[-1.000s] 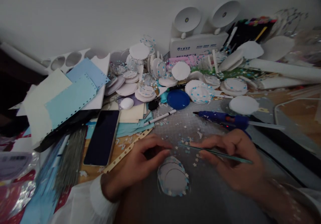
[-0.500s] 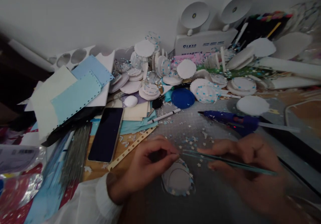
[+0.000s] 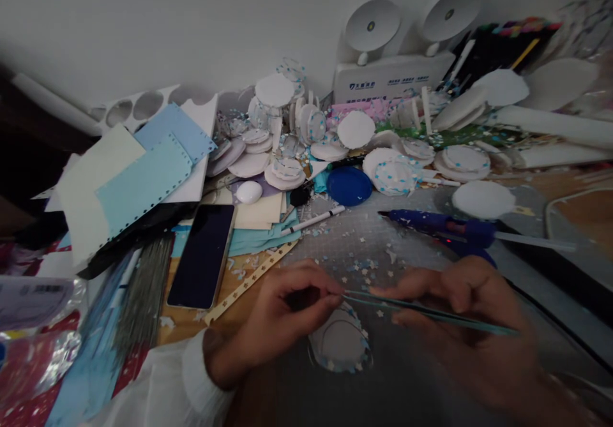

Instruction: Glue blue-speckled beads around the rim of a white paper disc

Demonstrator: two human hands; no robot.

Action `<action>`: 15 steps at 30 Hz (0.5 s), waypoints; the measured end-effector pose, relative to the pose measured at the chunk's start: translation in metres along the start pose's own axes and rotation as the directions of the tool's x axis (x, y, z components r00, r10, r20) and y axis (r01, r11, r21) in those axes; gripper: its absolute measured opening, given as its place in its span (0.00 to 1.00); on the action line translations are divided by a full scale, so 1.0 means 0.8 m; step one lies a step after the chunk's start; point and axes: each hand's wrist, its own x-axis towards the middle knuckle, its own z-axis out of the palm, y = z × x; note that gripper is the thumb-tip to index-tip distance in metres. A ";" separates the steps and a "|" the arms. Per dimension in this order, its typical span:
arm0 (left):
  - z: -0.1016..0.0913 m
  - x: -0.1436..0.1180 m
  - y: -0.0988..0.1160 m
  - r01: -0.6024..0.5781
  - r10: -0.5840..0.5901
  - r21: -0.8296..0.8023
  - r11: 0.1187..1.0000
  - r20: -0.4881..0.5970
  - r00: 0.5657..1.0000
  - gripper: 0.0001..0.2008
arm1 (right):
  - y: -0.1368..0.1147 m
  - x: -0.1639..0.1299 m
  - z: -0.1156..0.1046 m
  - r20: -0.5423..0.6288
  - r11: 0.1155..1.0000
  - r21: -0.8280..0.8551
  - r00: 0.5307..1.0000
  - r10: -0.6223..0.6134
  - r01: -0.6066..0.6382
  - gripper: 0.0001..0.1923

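Teal tweezers lie in the grip of my right hand, between thumb and fingers, arms pointing left. Their tips meet the pinched thumb and index finger of my left hand; what those fingers hold is too small to make out. Just below the tips, a white disc edged with small blue and white stars rests on the grey mat. Tiny star cutouts are scattered behind it.
A blue glue gun with a red light lies beyond my right hand. White discs are heaped at the back. A phone, a star-punched strip, and blue and cream papers are on the left.
My right hand and the tweezers have moved slightly left, bringing the tips to my left fingertips. My left hand has stayed almost still.
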 end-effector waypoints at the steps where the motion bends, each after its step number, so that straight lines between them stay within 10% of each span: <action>1: 0.000 0.000 0.001 0.003 -0.003 0.002 1.000 -0.006 1.000 0.03 | 0.000 0.000 0.000 -0.006 1.000 -0.008 1.000 -0.003 0.003 0.18; 15: -0.005 0.002 0.001 0.005 -0.005 0.016 1.000 -0.051 0.999 0.04 | 0.000 0.011 -0.004 -0.063 0.997 0.002 0.995 -0.079 0.079 0.20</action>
